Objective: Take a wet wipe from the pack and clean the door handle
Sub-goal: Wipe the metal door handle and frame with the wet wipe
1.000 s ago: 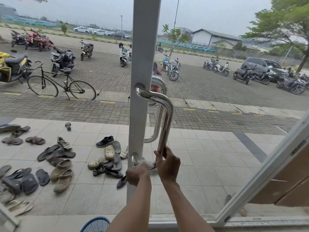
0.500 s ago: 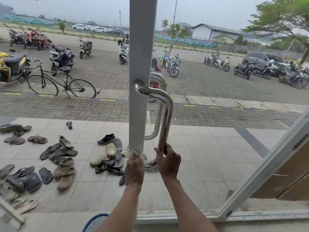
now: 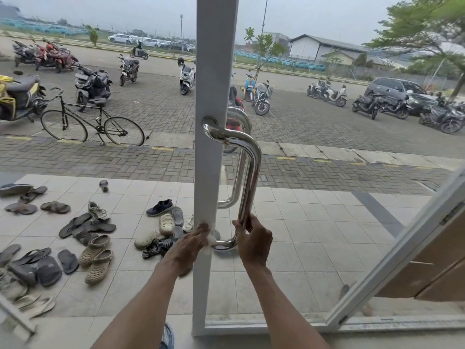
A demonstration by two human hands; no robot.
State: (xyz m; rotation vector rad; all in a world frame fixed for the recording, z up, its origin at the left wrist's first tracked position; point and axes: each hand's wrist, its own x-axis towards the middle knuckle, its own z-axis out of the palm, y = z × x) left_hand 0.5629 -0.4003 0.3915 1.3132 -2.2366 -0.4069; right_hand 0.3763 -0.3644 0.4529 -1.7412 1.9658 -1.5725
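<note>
A shiny steel door handle (image 3: 251, 172) curves off the white door frame (image 3: 214, 71) in the middle of the view. My right hand (image 3: 254, 241) grips the handle's lower part, just above its bottom bend. My left hand (image 3: 188, 245) presses a white wet wipe (image 3: 210, 239) against the handle's lower mount on the frame. Most of the wipe is hidden under my fingers. The pack of wipes is not in view.
Behind the glass, several shoes and sandals (image 3: 95, 255) lie on the tiled porch. A bicycle (image 3: 91, 122) and parked scooters stand on the paving beyond. A second door frame (image 3: 392, 260) slants at the right. A blue basket rim (image 3: 167, 336) shows below.
My left hand with the wipe has shifted up and around the handle's lower mount. My right hand keeps its hold on the handle's lower part.
</note>
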